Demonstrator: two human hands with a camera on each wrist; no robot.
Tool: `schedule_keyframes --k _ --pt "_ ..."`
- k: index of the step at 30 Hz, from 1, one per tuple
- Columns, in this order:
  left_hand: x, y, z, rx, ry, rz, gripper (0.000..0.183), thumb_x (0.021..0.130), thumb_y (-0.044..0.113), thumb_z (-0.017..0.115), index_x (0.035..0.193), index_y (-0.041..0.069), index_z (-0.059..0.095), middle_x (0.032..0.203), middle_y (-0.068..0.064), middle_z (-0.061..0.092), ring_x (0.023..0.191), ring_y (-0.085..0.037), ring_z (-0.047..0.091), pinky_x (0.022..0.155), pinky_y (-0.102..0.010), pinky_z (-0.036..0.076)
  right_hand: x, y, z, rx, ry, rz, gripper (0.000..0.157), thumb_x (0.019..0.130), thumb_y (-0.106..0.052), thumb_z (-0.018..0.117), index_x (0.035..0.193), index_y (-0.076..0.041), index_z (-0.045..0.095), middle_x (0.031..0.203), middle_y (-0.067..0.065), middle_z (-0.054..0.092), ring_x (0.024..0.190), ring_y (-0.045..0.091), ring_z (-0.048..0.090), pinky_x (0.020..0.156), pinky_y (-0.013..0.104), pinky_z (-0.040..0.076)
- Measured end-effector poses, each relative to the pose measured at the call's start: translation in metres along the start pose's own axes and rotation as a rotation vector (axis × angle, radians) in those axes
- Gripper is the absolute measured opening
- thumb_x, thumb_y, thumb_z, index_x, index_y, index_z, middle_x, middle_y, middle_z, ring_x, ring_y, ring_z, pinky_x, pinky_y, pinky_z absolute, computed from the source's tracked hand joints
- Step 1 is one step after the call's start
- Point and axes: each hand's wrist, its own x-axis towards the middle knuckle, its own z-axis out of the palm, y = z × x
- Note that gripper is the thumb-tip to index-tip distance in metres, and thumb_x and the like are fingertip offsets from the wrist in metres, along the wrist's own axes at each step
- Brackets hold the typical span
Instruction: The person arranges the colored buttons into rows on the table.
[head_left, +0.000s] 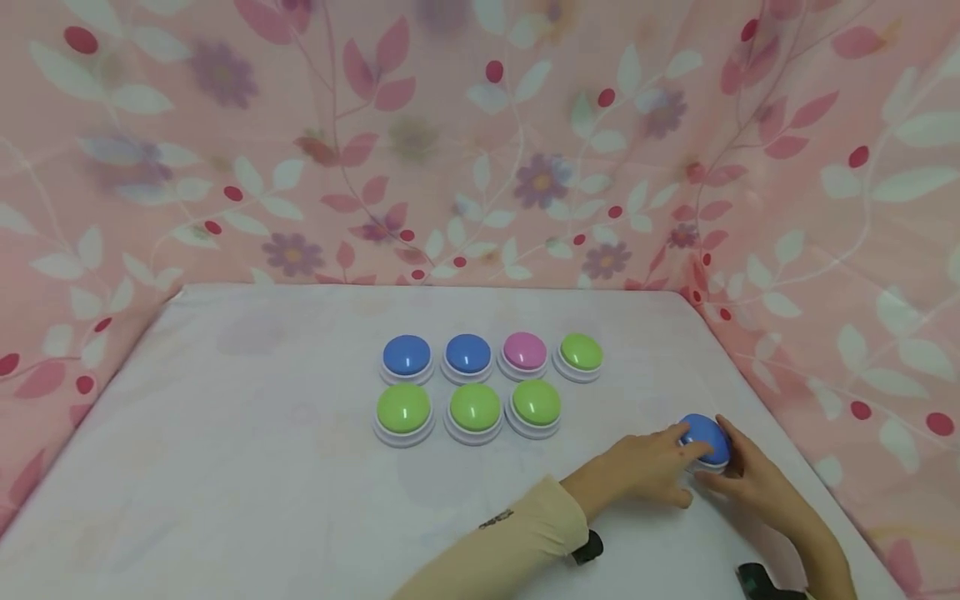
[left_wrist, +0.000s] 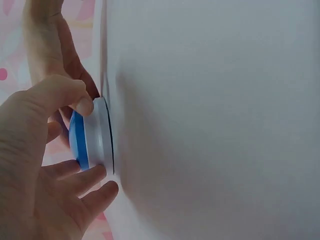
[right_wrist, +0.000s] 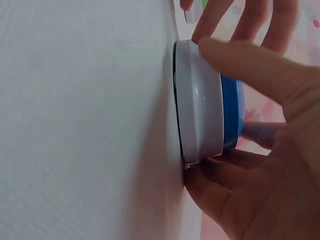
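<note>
Toward the right edge of the white table, a blue dome push button (head_left: 705, 439) on a white round base stands between both hands. My right hand (head_left: 761, 483) holds it from the right, its thumb along the near side of the base and its fingers round the far side. From the left, my left hand (head_left: 648, 468) reaches over the same button with spread, loosely bent fingers at the dome and rim. The left thumb stands apart from the base in the head view. In the right wrist view the white base (right_wrist: 200, 105) shows large, with the right fingers (right_wrist: 212, 192) beneath it.
Several more push buttons stand in two rows mid-table. The back row has blue (head_left: 407, 357), blue (head_left: 468, 355), pink (head_left: 524, 352) and green (head_left: 581, 353) ones. Green ones (head_left: 475, 408) form the front row. Pink floral cloth (head_left: 450, 150) hangs behind the table and at both sides.
</note>
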Motion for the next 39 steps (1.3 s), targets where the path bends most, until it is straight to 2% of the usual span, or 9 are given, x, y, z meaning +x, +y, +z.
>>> schedule_keyframes --k 1,3,5,8,17,20,24,32,39 --pt "0.000 0.001 0.001 0.009 -0.004 0.000 0.071 0.088 0.053 0.066 0.150 0.044 0.032 0.160 0.009 0.023 0.138 -0.003 0.038 0.092 -0.026 0.051 0.000 0.000 0.001 -0.031 0.010 0.002 0.099 0.088 -0.026 0.076 0.154 0.008 0.011 0.147 0.043 0.028 0.127 0.060 0.042 0.094 0.031 0.049" --pt "0.000 0.002 0.003 0.027 -0.005 0.001 0.071 0.089 0.053 0.065 0.151 0.044 0.032 0.161 0.009 0.022 0.140 -0.003 0.035 0.092 -0.026 0.051 0.000 -0.002 0.001 -0.067 0.024 0.016 0.098 0.087 -0.027 0.076 0.153 0.009 0.013 0.146 0.044 0.029 0.126 0.060 0.043 0.095 0.049 0.045" --pt "0.000 0.002 0.005 0.046 -0.001 0.000 0.070 0.089 0.053 0.064 0.151 0.043 0.032 0.161 0.008 0.021 0.142 -0.003 0.033 0.093 -0.026 0.050 0.000 -0.003 0.001 -0.085 0.031 0.030 0.097 0.088 -0.029 0.075 0.153 0.009 0.014 0.146 0.045 0.029 0.126 0.060 0.043 0.095 0.057 0.040" --pt "-0.001 0.001 0.005 0.055 0.009 0.005 0.070 0.090 0.052 0.064 0.152 0.041 0.032 0.161 0.007 0.021 0.142 -0.004 0.033 0.094 -0.025 0.050 0.002 -0.006 0.003 -0.094 0.042 0.045 0.097 0.088 -0.031 0.075 0.152 0.010 0.015 0.145 0.045 0.029 0.125 0.061 0.042 0.097 0.060 0.037" --pt "0.006 0.000 0.005 0.079 0.002 -0.037 0.075 0.091 0.053 0.061 0.155 0.041 0.023 0.162 0.004 0.018 0.139 -0.008 0.037 0.099 -0.026 0.047 0.008 -0.012 0.009 -0.130 0.109 0.064 0.094 0.088 -0.032 0.075 0.147 0.017 0.021 0.140 0.046 0.034 0.120 0.058 0.050 0.095 0.061 0.043" --pt "0.007 0.001 0.005 0.088 0.009 -0.055 0.074 0.092 0.054 0.061 0.155 0.041 0.025 0.162 0.002 0.019 0.140 -0.010 0.036 0.104 -0.026 0.043 0.010 -0.014 0.010 -0.135 0.113 0.074 0.095 0.088 -0.033 0.075 0.148 0.016 0.021 0.141 0.047 0.033 0.122 0.060 0.046 0.097 0.065 0.041" --pt "0.006 0.000 0.005 0.064 0.006 -0.079 0.074 0.092 0.052 0.062 0.155 0.040 0.025 0.161 0.001 0.023 0.140 -0.010 0.037 0.104 -0.028 0.044 0.013 -0.015 0.010 -0.142 0.104 0.101 0.098 0.087 -0.038 0.075 0.149 0.013 0.019 0.144 0.046 0.029 0.126 0.063 0.037 0.099 0.071 0.036" --pt "0.004 -0.007 0.007 0.010 0.001 -0.046 0.074 0.093 0.047 0.063 0.155 0.040 0.024 0.161 0.003 0.024 0.138 -0.007 0.041 0.098 -0.029 0.049 0.015 -0.014 0.012 -0.166 0.099 0.112 0.100 0.086 -0.041 0.075 0.150 0.013 0.020 0.144 0.046 0.029 0.127 0.064 0.036 0.098 0.072 0.035" --pt "0.005 -0.009 0.007 0.007 -0.001 -0.044 0.074 0.093 0.047 0.062 0.156 0.040 0.023 0.162 0.003 0.023 0.139 -0.008 0.040 0.101 -0.029 0.048 0.016 -0.017 0.010 -0.170 0.091 0.120 0.100 0.087 -0.042 0.074 0.150 0.012 0.020 0.143 0.046 0.030 0.126 0.064 0.037 0.098 0.072 0.036"
